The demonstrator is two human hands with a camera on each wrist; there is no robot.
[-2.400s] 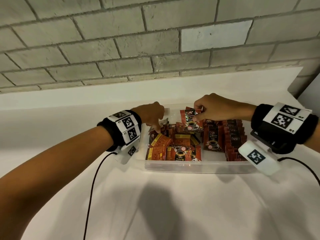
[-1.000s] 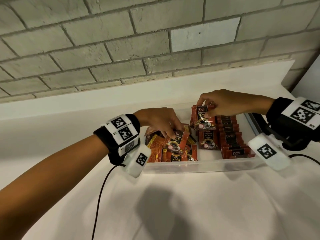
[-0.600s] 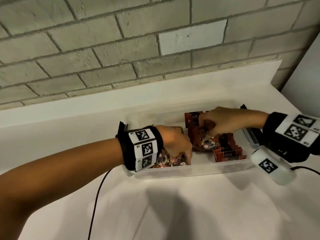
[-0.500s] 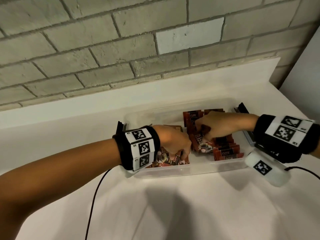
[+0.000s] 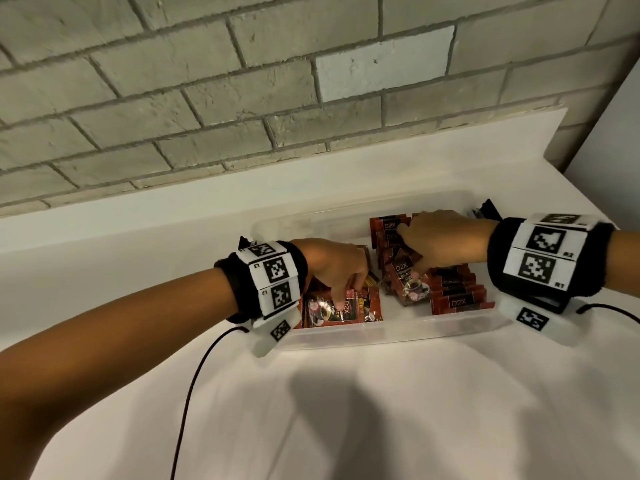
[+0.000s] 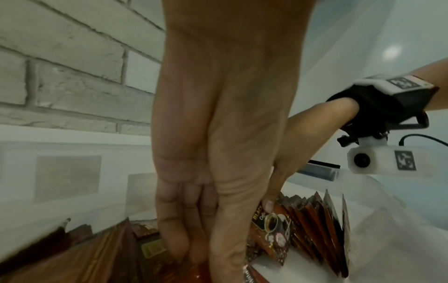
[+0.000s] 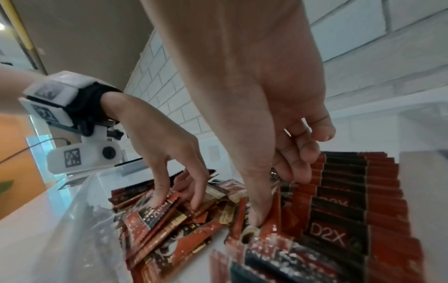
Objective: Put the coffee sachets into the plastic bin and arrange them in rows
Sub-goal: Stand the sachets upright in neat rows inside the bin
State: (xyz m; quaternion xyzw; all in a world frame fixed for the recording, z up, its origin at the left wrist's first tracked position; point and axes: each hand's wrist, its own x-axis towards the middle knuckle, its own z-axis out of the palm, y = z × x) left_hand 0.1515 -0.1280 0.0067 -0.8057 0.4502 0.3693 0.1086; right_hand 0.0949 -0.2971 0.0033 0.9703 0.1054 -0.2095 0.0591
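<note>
Item: clear plastic bin (image 5: 398, 336), low centre of the head view on the white counter (image 5: 381, 410); near wall toward you; all sachets seen lie inside it.

Loose heap of coffee sachets (image 5: 341, 311), lower left of the bin; your left hand (image 5: 334, 268) reaches down into it, fingers bent, tips on the top sachets; whether it has pinched one I cannot tell.

Sachet in hand (image 5: 410, 285), centre of the bin, tilted; your right hand (image 5: 446, 239) pinches it, thumb (image 7: 257, 210) pressed on its face, fingers curled behind.

Finished row (image 5: 457, 289), right of centre; sachets upright on edge, packed face to face.

Far: brick wall (image 5: 207, 98), top of frame.

Step, as judged: building a second row just left of the first; the heap remains unsorted. Next: stand the held sachet upright against its neighbours; feed another from the heap; keep the leaning ones from toppling.
</note>
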